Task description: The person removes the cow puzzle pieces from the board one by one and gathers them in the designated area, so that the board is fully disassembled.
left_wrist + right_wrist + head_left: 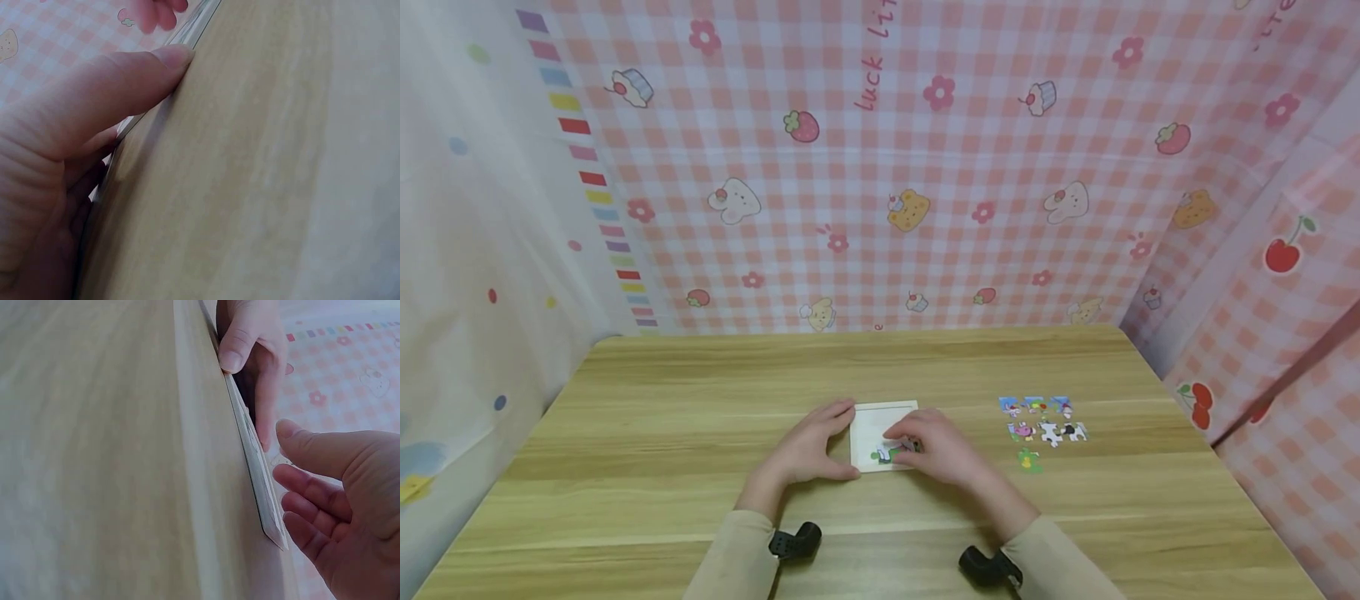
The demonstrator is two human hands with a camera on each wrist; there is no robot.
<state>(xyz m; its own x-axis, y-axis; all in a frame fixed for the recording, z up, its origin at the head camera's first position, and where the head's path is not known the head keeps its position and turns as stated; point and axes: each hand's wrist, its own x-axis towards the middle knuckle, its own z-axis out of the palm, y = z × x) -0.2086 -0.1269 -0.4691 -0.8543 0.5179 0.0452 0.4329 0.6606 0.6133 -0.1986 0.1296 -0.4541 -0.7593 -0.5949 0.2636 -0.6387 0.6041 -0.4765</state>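
Observation:
A small white square puzzle tray (868,425) lies flat on the wooden table. Jigsaw pieces (883,455) with green, white and grey parts lie along its near side, partly covered by my right hand. My left hand (808,446) holds the tray by its left side, thumb at the near corner and fingers at the far corner. Over the tray's right part hovers my right hand (943,450), fingers bent. In the right wrist view its thumb (312,450) stands apart from the fingers, and nothing shows between them.
Several loose jigsaw pieces (1048,432) lie in rows on the table (700,400), right of the tray. A green piece (1028,460) with yellow lies nearest me. Behind the table hangs a pink checked curtain (850,167).

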